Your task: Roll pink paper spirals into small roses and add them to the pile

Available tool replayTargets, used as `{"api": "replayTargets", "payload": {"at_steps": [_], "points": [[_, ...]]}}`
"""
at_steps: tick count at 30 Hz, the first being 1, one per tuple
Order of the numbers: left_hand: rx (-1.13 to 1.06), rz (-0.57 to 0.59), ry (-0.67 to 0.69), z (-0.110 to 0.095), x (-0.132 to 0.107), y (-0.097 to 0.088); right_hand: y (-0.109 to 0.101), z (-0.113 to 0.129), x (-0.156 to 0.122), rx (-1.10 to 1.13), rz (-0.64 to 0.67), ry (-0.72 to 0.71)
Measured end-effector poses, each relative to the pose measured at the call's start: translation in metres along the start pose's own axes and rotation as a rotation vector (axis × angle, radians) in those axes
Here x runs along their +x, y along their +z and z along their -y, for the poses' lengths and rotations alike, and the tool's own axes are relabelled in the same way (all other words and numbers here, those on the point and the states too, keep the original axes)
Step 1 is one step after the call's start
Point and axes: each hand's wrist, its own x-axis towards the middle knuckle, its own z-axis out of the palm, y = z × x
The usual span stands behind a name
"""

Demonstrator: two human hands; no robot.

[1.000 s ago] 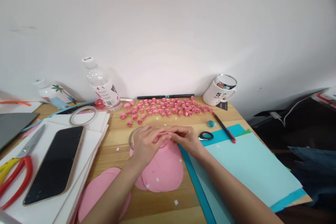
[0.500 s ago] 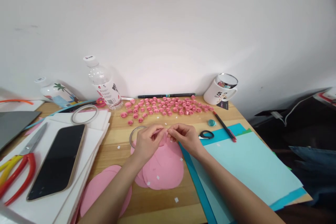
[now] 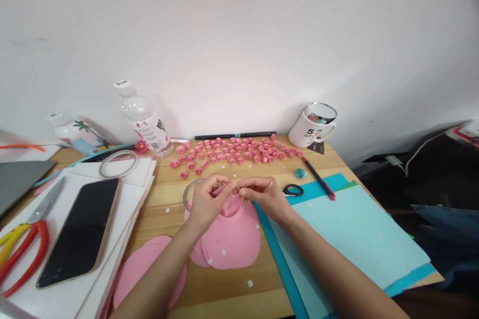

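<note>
My left hand [image 3: 207, 200] and my right hand [image 3: 263, 196] meet over the middle of the wooden desk [image 3: 220, 293], both pinched on a thin pink paper strip [image 3: 229, 189] held between their fingertips. Below them lie pink paper circles [image 3: 234, 237] with small white tape bits on them. A tape ring [image 3: 189, 193] sits partly hidden behind my left hand. Beyond the hands, several small rolled pink paper roses [image 3: 232, 152] are spread near the wall.
Left: a phone [image 3: 80, 229] on white sheets, red-handled scissors [image 3: 22, 244], a tape ring [image 3: 119, 163], two bottles [image 3: 144, 119]. Right: blue paper sheets [image 3: 355, 234], small black scissors [image 3: 293, 190], a red pen [image 3: 318, 178], a white mug [image 3: 313, 127]. A black pen [image 3: 234, 135] lies by the wall.
Both hands have lifted slightly off the pink circles and drawn the pink strip up between the fingertips. Nothing else on the desk has moved.
</note>
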Motion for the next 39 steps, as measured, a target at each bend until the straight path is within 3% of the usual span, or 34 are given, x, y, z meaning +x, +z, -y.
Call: {"api": "replayTargets", "payload": {"at_steps": [29, 39], "points": [[-0.104, 0.039, -0.045, -0.0028, -0.0011, 0.0007, 0.0016, 0.0031, -0.0007, 0.021, 0.027, -0.021], [-0.023, 0.017, -0.016, 0.0002, -0.0015, 0.0010, 0.0027, 0.0038, -0.0015, 0.012, -0.004, -0.024]]}}
